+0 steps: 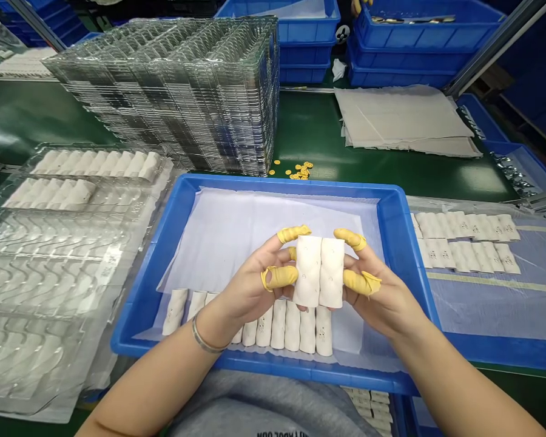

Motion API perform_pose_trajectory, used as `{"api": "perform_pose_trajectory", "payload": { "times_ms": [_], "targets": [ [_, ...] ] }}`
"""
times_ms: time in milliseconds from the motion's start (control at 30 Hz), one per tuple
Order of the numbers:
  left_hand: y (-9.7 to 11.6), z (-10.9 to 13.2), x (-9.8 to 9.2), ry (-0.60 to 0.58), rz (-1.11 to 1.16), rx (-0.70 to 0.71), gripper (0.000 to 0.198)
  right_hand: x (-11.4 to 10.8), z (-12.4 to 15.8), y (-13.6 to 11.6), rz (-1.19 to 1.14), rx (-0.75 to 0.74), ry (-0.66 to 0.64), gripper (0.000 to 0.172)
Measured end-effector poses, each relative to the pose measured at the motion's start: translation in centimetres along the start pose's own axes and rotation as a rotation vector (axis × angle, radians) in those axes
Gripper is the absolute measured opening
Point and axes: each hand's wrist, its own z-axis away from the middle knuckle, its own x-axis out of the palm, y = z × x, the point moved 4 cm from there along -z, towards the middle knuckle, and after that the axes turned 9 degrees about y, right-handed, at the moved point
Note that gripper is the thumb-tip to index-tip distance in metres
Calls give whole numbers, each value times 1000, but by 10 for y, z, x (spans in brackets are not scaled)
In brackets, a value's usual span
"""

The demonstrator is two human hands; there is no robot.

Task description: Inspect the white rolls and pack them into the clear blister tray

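Two white, wavy-sided, sleeve-like pieces stand side by side in my hands above a blue tray (295,186). My left hand (259,273), with yellow finger cots, grips the left white piece (308,271) by its edge. In my right hand (373,285), which also wears yellow finger cots, is the right white piece (332,273). The two pieces touch or nearly touch along their inner edges. Below them, a row of similar white pieces (293,328) lies on the tray's paper lining (264,224); my left forearm hides part of that row.
A clear plastic tray (73,243) at left holds two rows of white pieces. Behind it rises a tall stack of clear trays (177,103). Yellow finger cots (303,170) lie on the green table (309,133). Marked white pieces (468,241) are at right, near paper sheets (404,118).
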Motion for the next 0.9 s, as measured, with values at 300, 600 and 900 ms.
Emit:
{"api": "perform_pose_trajectory", "payload": {
  "times_ms": [300, 600, 900],
  "targets": [
    [-2, 0, 0, 29, -56, 30, 58, 4, 1, -2, 50, -91, -13, 52],
    [-3, 0, -2, -37, -49, 28, 63, 1, 0, -2, 43, -47, 3, 53],
    [-3, -2, -1, -33, -38, 40, 53, 1, 1, -3, 95, -65, -6, 51]
  ]
}}
